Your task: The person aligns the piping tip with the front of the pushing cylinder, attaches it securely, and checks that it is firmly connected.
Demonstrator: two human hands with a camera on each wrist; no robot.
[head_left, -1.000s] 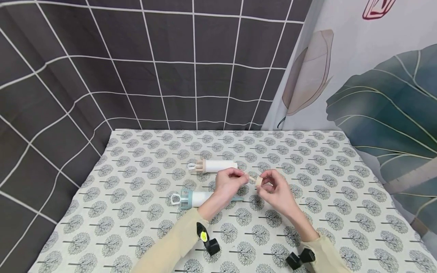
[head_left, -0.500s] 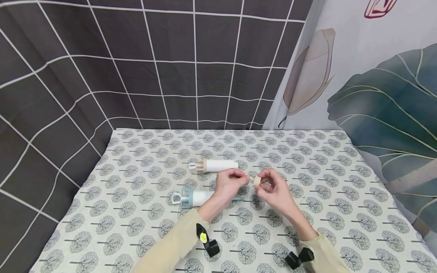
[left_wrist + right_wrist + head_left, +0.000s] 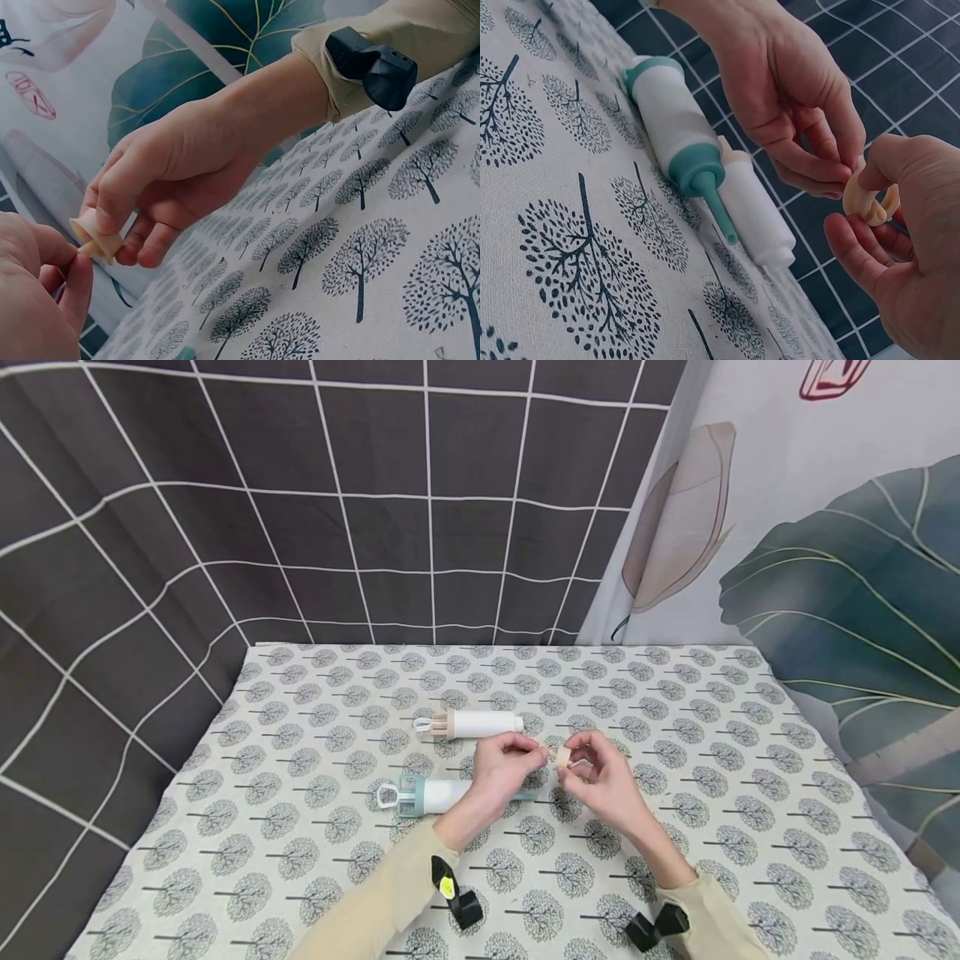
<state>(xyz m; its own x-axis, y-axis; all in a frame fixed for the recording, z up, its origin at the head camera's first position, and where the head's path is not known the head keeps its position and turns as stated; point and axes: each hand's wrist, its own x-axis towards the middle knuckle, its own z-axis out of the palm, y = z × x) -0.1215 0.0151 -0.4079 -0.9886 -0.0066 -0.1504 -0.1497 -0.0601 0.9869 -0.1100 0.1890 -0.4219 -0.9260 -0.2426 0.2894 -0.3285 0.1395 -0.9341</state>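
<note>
My left hand (image 3: 504, 770) pinches a thin beige stem (image 3: 88, 247) between thumb and fingertips. Facing it, my right hand (image 3: 606, 781) grips a short beige ring-shaped cap (image 3: 562, 758), thumb on one side and fingers on the other. The stem runs toward the cap; fingers hide whether the two are one piece. In the right wrist view, the cap (image 3: 864, 199) has small beige parts inside its opening. Beneath my left wrist lies a white syringe-like tube (image 3: 444, 796) with a teal collar and a narrow teal spout (image 3: 720, 214).
Behind my left hand lies a second white syringe-like tube (image 3: 480, 723) with a beige frame and no spout on its right end. Both have white ring handles at the left. A tree-print cloth (image 3: 315, 877) covers the table; dark checked fabric (image 3: 375, 527) hangs behind.
My right hand has moved the cap slightly left, toward my left fingertips, so less of the thin stem shows between them. My left hand stays almost still; both tubes lie as before.
</note>
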